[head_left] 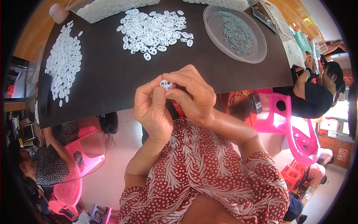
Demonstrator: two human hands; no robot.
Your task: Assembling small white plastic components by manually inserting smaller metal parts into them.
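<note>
A small white plastic piece with two round holes (166, 85) is pinched between the fingertips of both my hands, just in front of the table's near edge. My left hand (153, 110) grips its left side with thumb and forefinger. From the right, my right hand (195, 95) closes its thumb and fingers on the same piece. Fingertips cover part of it. Beyond my hands, loose white two-holed oval pieces (153, 31) lie heaped on the dark table (108, 78). A second heap of white pieces (64, 61) spreads along the table's left side.
A round clear tray (261, 54) at the back right holds many thin grey-green pieces (238, 35). Clear bins of white pieces (108, 12) stand at the far edge, near a phone (264, 18). Other people sit left (52, 164) and right (311, 91); pink chairs (274, 108) stand nearby.
</note>
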